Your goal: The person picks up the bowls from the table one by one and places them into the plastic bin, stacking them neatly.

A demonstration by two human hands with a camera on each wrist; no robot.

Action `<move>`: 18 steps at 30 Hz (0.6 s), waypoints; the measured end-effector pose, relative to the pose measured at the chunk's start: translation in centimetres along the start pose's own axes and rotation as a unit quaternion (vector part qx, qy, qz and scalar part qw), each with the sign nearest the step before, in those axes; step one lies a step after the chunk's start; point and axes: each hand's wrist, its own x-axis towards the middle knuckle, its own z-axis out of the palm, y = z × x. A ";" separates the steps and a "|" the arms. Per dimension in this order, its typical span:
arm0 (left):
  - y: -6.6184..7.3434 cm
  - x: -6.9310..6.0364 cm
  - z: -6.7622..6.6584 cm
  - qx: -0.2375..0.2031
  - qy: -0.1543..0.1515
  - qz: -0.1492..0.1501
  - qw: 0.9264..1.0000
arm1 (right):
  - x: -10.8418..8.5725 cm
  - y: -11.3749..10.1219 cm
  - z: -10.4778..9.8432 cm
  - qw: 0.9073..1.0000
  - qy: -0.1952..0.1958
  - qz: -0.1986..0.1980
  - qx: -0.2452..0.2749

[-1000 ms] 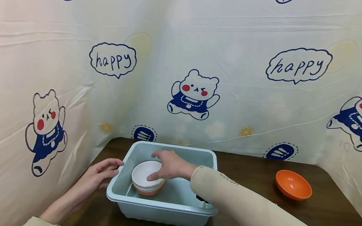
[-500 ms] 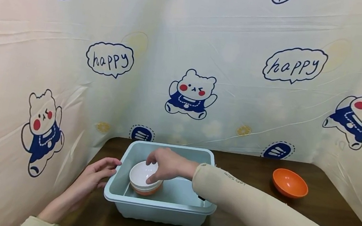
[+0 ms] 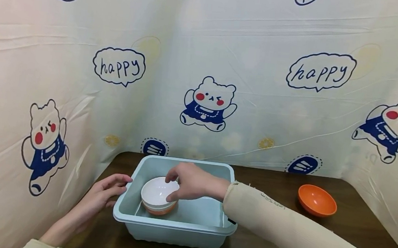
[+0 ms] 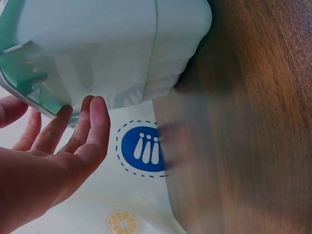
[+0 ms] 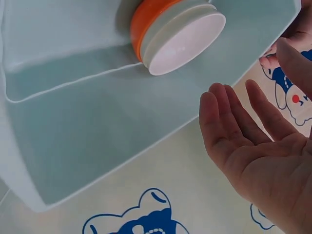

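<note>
A stack of bowls stands in the left part of a light blue bin, a white bowl on top and an orange bowl at the bottom. Over the bin is the right hand, fingers bent loosely apart beside the stack; in the right wrist view this hand holds nothing, clear of the white bowl. The left hand rests its fingertips at the bin's left rim. From the left wrist view, the left hand's fingers lie relaxed against the outer wall of the bin.
Another orange bowl sits on the dark wooden table, to the right of the bin. A printed cloth hangs behind the table and along both sides.
The right hand has drawn back slightly to the right from the stack. The left hand stays at the bin's rim. The whole head view has shifted a little.
</note>
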 end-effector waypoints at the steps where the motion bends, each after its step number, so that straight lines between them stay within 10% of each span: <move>1: 0.0 0.0 0.0 0.000 0.001 0.000 1.000 | -0.2 0.1 0.0 1.000 0.002 -0.003 0.003; 18: -0.1 0.2 -0.1 0.004 -0.003 -0.004 1.000 | -4.1 0.8 -0.2 0.998 0.042 -0.012 0.040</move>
